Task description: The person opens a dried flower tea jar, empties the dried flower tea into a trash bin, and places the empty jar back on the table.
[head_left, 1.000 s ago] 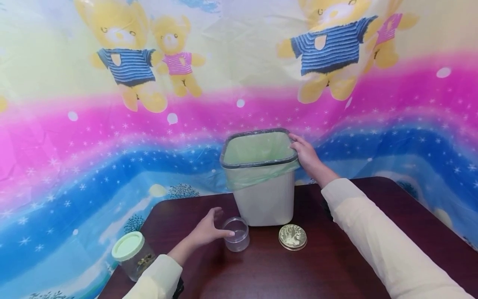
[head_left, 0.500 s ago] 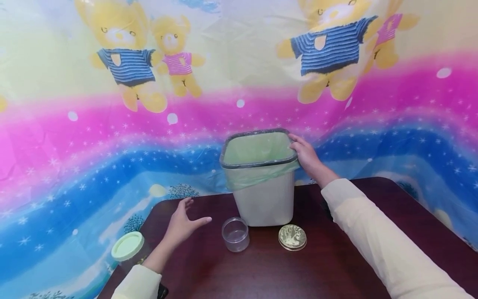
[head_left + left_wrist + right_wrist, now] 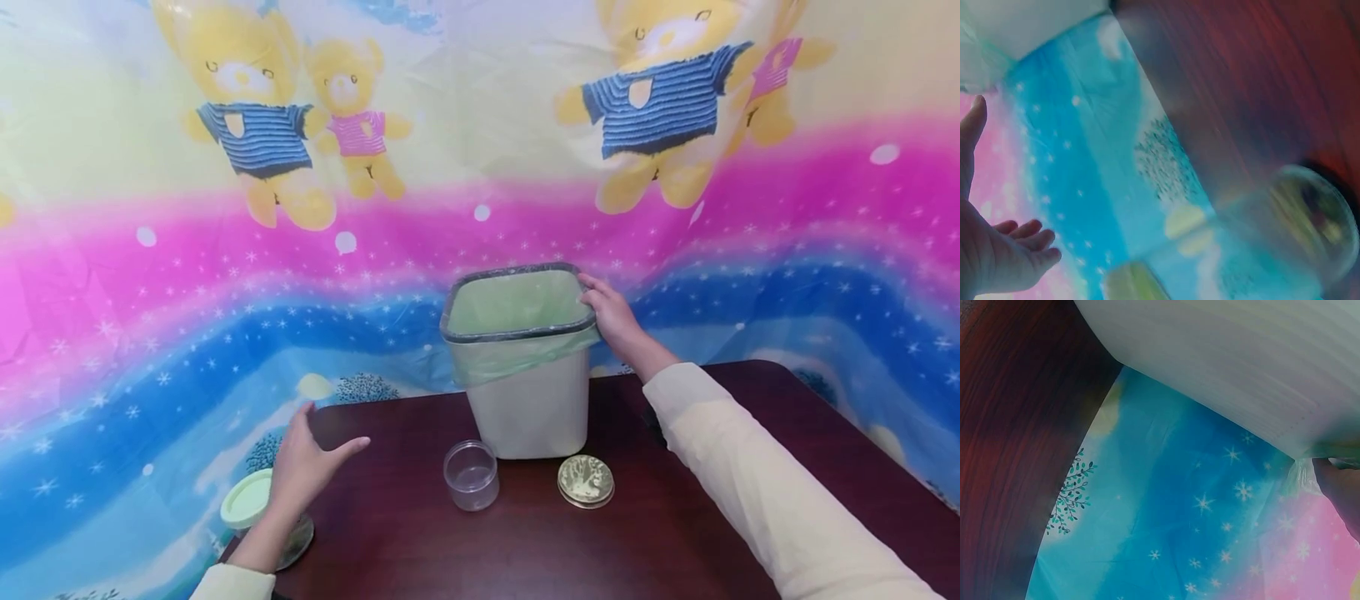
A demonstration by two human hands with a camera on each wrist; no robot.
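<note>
My right hand [image 3: 618, 323] grips the right side of the dark rim of a pale trash can [image 3: 532, 412], which stands upright. A green bag [image 3: 517, 363] lines the can and is folded over its outside. At the left, my left hand [image 3: 303, 458] has its fingers spread and thumb apart, with nothing in it. It overlaps a clear jar [image 3: 297, 542] with a light green lid [image 3: 243, 502] in the head view. In the left wrist view that jar [image 3: 1316, 231] has brownish contents near its bottom; the left hand [image 3: 1000, 253] appears apart from it.
An uncovered clear plastic jar [image 3: 471, 490] stands just in front of the trash can. Right of it lies a round gold lid [image 3: 586, 480]. The dark red wooden table [image 3: 525, 554] ends at the back against a bear-printed curtain [image 3: 480, 167].
My left hand has let go of the uncovered clear jar and moved left to the green-lidded jar, fingers still spread. The right hand keeps its place on the trash can.
</note>
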